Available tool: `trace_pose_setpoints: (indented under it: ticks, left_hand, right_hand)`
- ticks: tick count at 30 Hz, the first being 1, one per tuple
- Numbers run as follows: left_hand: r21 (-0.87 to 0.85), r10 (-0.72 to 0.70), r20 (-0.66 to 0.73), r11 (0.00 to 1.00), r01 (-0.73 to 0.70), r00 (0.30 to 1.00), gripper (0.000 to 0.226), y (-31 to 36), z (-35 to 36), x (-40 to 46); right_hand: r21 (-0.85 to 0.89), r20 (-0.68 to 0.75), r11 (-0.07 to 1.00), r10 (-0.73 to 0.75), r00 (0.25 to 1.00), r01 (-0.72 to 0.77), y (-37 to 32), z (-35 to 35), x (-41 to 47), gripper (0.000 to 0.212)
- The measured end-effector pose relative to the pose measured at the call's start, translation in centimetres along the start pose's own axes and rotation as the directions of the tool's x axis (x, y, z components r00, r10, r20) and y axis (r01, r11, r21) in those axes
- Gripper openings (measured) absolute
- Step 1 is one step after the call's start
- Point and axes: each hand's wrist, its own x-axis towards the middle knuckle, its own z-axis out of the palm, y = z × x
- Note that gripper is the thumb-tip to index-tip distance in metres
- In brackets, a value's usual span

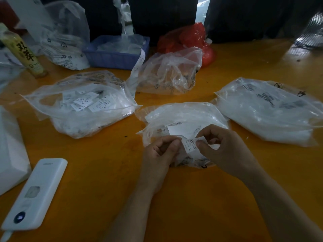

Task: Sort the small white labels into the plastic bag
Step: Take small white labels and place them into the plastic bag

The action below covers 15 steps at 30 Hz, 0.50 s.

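Both hands are close together over the nearest plastic bag [185, 119]; the right hand [225, 151] pinches a small white label [190, 145], and the left hand [160, 152] is curled just beside it with fingertips pinched at its edge. The label is a narrow printed strip marked "L", its long axis running roughly away from the person, tilted slightly left at the top.

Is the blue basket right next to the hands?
No, the blue basket sits far back on the table, while both hands hold a label near the front.
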Motion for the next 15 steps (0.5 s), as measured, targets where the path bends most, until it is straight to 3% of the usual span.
trace_pose_setpoints:
  ticks: [6, 11, 15]
  left_hand:
    - [0.026, 0.033, -0.003, 0.999, -0.032, 0.999, 0.021, 0.4, 0.1, -0.2]
    - [-0.007, -0.002, -0.046, 1.0, 0.001, 0.999, 0.02, 0.4, 0.4, -0.2]
    - [-0.029, -0.013, -0.097, 1.0, 0.01, 0.995, 0.022, 0.6, 1.0, -0.1]
  right_hand:
    - [-0.089, 0.017, 0.996, 0.006, 1.0, -0.005, 0.0, 0.5, 0.2, 0.01]
    - [0.028, -0.045, 0.997, 0.066, 0.997, -0.065, -0.1, 1.7, -0.1, 0.021]
    - [0.038, -0.201, 0.995, 0.094, 0.975, -0.088, 0.3, 2.8, -0.3, 0.023]
